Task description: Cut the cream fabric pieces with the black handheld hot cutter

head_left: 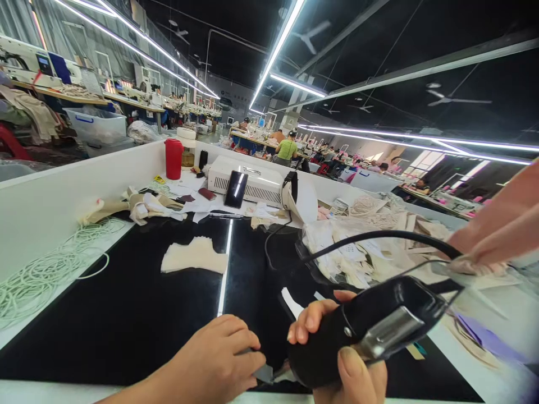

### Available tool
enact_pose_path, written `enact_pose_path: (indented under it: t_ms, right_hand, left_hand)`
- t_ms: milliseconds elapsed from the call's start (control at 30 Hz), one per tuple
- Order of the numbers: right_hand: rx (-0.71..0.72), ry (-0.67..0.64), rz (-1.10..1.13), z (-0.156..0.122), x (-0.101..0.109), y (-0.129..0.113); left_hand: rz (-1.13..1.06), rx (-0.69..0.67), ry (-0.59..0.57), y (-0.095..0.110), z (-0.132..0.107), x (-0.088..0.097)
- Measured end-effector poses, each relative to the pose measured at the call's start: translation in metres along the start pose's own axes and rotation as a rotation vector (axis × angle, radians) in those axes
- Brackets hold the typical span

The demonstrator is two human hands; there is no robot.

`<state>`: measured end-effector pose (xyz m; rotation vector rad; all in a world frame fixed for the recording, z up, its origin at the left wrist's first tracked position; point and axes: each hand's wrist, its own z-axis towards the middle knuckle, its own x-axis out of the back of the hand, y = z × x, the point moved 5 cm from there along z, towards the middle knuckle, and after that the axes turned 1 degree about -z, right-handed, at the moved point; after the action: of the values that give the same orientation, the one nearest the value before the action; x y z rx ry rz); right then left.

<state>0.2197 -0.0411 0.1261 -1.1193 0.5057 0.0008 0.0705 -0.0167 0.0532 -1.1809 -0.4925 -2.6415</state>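
My right hand (357, 370) is wrapped round a black corded power tool (366, 331) with a metal lever on its side. The tool is tilted, its front end low and close to my left hand. My left hand (227, 350) is closed, fingers curled beside a small grey flat piece (264, 373) at the tool's front; what the fingers hold is mostly hidden. White strips (291, 303) lie just beyond the tool. A stack of cream cut fabric (193, 255) rests on the black tabletop (126, 303). A power cord (370, 234) arcs from the tool's rear across the table.
Another person's blurred hand (484, 241) reaches in from the right over light fabric. Pale green cord (54, 269) is heaped at left. Behind stand a red container (173, 159), a phone (236, 189), a white machine box (261, 179) and bagged fabric pieces (349, 255). White walls border the table.
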Motion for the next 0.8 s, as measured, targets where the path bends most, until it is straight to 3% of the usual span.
enact_pose_path:
  t_ms: [200, 300, 367, 500, 800]
  right_hand:
    - [0.069, -0.014, -0.26, 0.009, 0.007, -0.012]
    - [0.004, -0.01, -0.141, 0.01, -0.004, -0.011]
    - [-0.022, -0.032, -0.052, 0.01, -0.014, -0.007]
    - [0.035, -0.157, 0.001, 0.009, -0.036, 0.004]
    - [-0.018, -0.157, 0.081, -0.004, -0.078, 0.022]
  left_hand:
    - [-0.028, 0.168, -0.21, -0.007, 0.002, 0.047]
    - [-0.005, 0.303, -0.303, -0.017, -0.013, 0.065]
    - [-0.002, 0.375, -0.305, -0.022, -0.027, 0.073]
    - [-0.017, 0.474, -0.304, -0.026, -0.051, 0.076]
    - [-0.079, 0.508, -0.228, -0.023, -0.057, 0.072]
